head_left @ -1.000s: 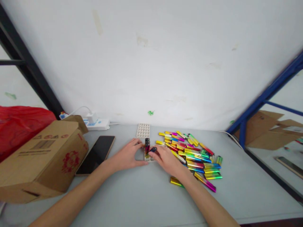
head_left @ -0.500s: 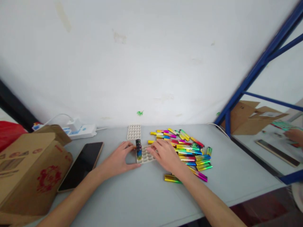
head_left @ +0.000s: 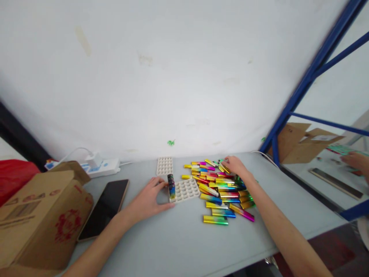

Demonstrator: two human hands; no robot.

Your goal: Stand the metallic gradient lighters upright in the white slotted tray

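While the left hand [head_left: 148, 198] rests flat and open against the near-left corner of a white socket tray [head_left: 186, 190], steadying it, the right hand [head_left: 235, 165] reaches to the far side of the heap of iridescent sticks [head_left: 223, 188] just right of the tray, fingers loosely curled over one stick; whether it is yet pinched cannot be told. A few sticks stand upright [head_left: 171, 186] along the tray's left edge, the other sockets unfilled. A clean pick likely means lifting one stick clear without dragging its neighbours, the tray kept pinned. Behind the tray lies a second tray [head_left: 164, 166]; left of it a phone [head_left: 104, 208] and cardboard box [head_left: 40, 215]. Bare tabletop [head_left: 173, 242] stretches in front of the tray toward the near edge.
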